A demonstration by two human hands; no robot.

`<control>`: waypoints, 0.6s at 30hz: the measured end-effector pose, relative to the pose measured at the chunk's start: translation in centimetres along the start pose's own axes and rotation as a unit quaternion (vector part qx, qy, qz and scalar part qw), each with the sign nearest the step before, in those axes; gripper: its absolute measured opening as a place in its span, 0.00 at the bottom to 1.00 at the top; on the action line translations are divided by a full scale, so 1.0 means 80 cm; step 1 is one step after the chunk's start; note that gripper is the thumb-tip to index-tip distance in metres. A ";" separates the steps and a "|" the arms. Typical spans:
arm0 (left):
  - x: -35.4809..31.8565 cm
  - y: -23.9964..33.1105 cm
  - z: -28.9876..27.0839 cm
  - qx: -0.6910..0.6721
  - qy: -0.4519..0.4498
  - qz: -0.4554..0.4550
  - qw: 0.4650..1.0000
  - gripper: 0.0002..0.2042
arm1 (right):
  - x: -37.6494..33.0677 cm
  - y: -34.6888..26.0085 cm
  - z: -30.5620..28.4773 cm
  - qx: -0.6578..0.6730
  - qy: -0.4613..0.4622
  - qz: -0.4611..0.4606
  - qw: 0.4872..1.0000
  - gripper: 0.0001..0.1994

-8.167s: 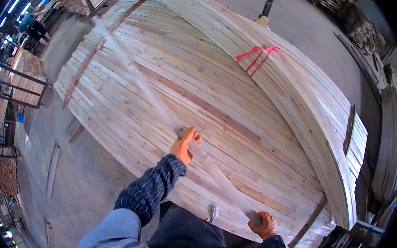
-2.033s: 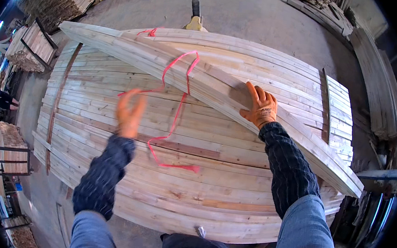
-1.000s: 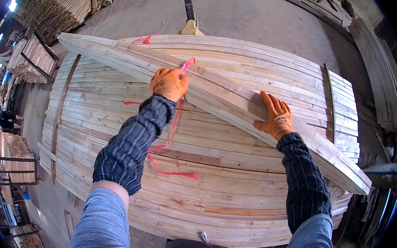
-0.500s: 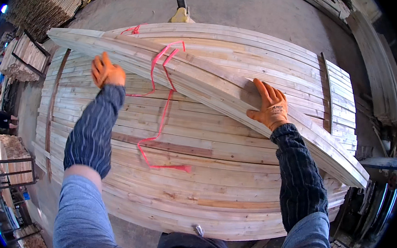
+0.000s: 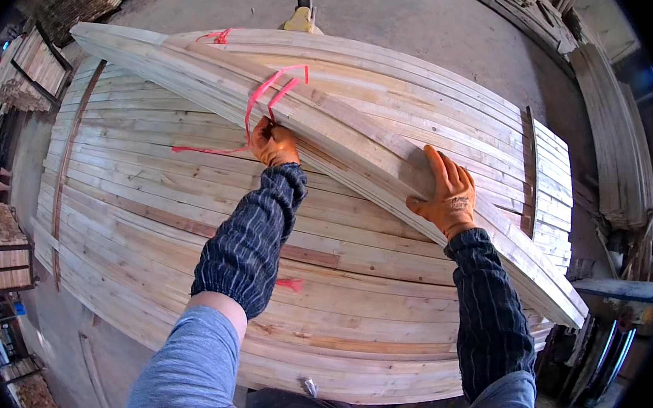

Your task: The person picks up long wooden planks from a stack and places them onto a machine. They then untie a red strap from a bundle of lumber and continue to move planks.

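We see our left hand [image 5: 273, 143] in an orange glove, fingers closed around the red strap [image 5: 262, 93] just where it drops off the near edge of the slanted bundle of boards [image 5: 333, 131]. That bundle lies diagonally across the top of the big lumber stack [image 5: 188, 192]. Our right hand [image 5: 445, 193] rests further along the same bundle, fingers spread flat on the wood and gripping nothing. The strap loops up over the bundle, and one tail trails leftward (loose across the stack).
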State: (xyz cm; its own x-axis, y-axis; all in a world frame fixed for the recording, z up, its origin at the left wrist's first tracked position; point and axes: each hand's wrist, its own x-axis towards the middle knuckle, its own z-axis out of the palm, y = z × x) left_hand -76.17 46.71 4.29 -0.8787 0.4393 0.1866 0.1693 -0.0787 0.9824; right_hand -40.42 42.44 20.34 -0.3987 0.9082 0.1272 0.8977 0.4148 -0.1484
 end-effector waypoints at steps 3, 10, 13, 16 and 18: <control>-0.010 -0.004 0.005 0.102 0.089 0.116 0.984 0.12 | -0.002 -0.001 -0.001 -0.004 0.000 -0.002 1.000 0.56; -0.006 0.009 -0.024 0.291 -0.075 0.130 0.945 0.11 | -0.004 0.008 0.002 -0.005 -0.007 0.004 1.000 0.56; 0.004 -0.006 -0.046 0.057 -0.171 0.002 0.984 0.09 | 0.002 0.002 -0.007 -0.008 -0.020 0.007 1.000 0.56; 0.016 -0.021 -0.091 -0.098 -0.289 -0.053 0.951 0.06 | 0.007 -0.003 -0.002 -0.009 -0.024 -0.005 1.000 0.56; -0.008 0.029 -0.102 -0.239 -0.368 -0.195 0.877 0.04 | -0.005 0.007 0.003 -0.014 -0.035 0.010 0.999 0.56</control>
State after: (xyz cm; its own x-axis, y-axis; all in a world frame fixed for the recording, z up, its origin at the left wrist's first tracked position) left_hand -78.82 38.97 6.48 -0.2729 0.9610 -0.0450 -0.4406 -0.0833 0.8938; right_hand -39.79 42.36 19.98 -0.3915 0.9186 0.0547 0.9103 0.3953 -0.1227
